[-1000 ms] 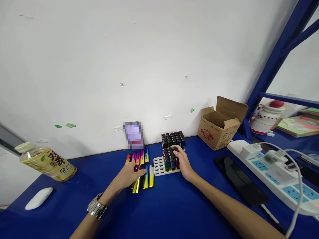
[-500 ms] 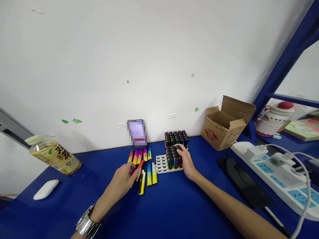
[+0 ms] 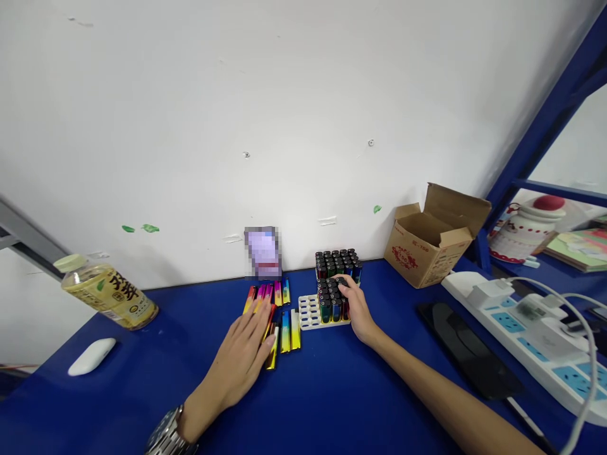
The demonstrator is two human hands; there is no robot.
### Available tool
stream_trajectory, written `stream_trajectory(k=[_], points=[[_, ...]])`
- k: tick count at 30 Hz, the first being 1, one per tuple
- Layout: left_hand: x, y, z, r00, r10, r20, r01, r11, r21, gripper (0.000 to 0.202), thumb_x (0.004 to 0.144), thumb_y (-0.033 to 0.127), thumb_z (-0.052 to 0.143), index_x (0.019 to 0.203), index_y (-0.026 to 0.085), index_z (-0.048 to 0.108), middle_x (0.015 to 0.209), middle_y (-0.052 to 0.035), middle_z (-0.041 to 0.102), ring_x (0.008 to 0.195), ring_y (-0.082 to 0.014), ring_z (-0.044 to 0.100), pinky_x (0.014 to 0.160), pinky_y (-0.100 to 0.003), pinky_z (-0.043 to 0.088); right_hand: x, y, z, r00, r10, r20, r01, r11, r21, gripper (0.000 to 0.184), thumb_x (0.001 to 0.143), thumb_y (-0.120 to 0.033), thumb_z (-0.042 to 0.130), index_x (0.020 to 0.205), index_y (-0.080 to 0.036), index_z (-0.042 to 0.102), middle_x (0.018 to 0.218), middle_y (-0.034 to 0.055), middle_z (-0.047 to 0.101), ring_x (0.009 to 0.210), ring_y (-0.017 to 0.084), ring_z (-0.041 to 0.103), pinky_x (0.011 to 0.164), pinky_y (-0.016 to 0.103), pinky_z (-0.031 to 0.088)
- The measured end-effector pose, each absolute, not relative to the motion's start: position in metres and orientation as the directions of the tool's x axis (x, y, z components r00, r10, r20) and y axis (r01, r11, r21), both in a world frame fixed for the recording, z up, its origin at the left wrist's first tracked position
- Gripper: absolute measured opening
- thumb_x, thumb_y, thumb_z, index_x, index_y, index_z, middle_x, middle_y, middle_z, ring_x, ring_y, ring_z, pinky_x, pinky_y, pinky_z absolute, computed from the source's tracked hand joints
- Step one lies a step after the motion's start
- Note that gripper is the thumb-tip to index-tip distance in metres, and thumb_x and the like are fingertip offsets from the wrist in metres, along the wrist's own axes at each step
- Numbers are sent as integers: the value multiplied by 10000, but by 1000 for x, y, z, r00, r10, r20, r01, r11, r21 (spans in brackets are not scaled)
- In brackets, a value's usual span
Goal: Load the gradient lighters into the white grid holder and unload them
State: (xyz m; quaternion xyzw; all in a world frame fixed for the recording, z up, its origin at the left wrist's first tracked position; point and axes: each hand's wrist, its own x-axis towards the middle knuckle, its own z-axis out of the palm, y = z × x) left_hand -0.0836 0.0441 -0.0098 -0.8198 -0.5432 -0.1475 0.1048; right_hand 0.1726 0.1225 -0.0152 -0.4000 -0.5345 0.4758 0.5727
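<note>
My left hand (image 3: 244, 357) lies palm down with its fingers stretched out over the shiny multicoloured lighter casings (image 3: 285, 332), covering some of them. Red, pink, yellow and blue ones lie in two rough rows on the blue table. To their right, a white tray with oval holes (image 3: 309, 312) holds a block of dark, black-topped pieces that look like upright lighters (image 3: 336, 309). My right hand (image 3: 360, 314) curls round the right side of this block, fingertips on the tops. Behind it stands a second block of the same pieces (image 3: 339, 260).
A phone with a lit, blurred screen (image 3: 263, 253) leans on the wall. At left are a tea bottle (image 3: 111, 294) and a white case (image 3: 91, 357). An open cardboard box (image 3: 417, 253), a black phone (image 3: 467, 351) and a power strip (image 3: 526, 344) with cables lie right.
My left hand has gone from pinching a red and purple casing to lying flat with its fingers stretched. That casing has been let go among the others. My right hand stays on the block.
</note>
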Motion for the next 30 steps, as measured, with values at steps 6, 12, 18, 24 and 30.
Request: stream_trajectory(k=[6, 12, 18, 24, 30], points=[[-74, 12, -15, 296, 899, 323, 955, -279, -100, 583, 906, 518, 359, 1375, 190, 470, 1416, -116, 480, 1315, -305, 407, 1083, -481, 314, 173, 121, -14, -30, 974, 224, -123, 219, -968, 231, 794, -368, 452, 909, -208, 571, 843, 21, 616, 837, 216, 556, 729, 295, 416], [-57, 5, -14, -24, 977, 211, 999, 31, -26, 723, 831, 653, 370, 1427, 244, 371, 1460, -209, 382, 1363, -428, 280, 971, -667, 308, 173, 121, -13, -33, 973, 227, -127, 221, -967, 227, 792, -367, 453, 907, -210, 570, 836, 18, 610, 821, 212, 551, 748, 299, 413], [-31, 15, -10, 62, 981, 182, 998, -60, -13, 568, 891, 541, 373, 1427, 363, 322, 1480, -173, 363, 1374, -397, 278, 996, -686, 240, 172, 121, -14, -29, 974, 226, -140, 219, -966, 224, 793, -355, 457, 911, -203, 573, 831, 18, 608, 826, 212, 556, 740, 299, 420], [-37, 35, -8, 199, 955, 219, 979, -204, 1, 461, 937, 436, 357, 1398, 443, 336, 1544, -104, 251, 1371, -364, 301, 1018, -659, 256, 173, 122, -15, -26, 975, 223, -124, 218, -968, 238, 792, -363, 451, 925, -208, 573, 844, 15, 620, 830, 212, 562, 736, 291, 422], [-57, 44, -8, 244, 944, 221, 965, -259, 41, 486, 950, 427, 313, 1431, 355, 330, 1538, -133, 254, 1408, -350, 221, 1043, -637, 260, 173, 122, -15, -47, 981, 189, -158, 180, -971, 235, 800, -371, 450, 924, -213, 572, 807, 13, 614, 756, 200, 561, 681, 288, 438]])
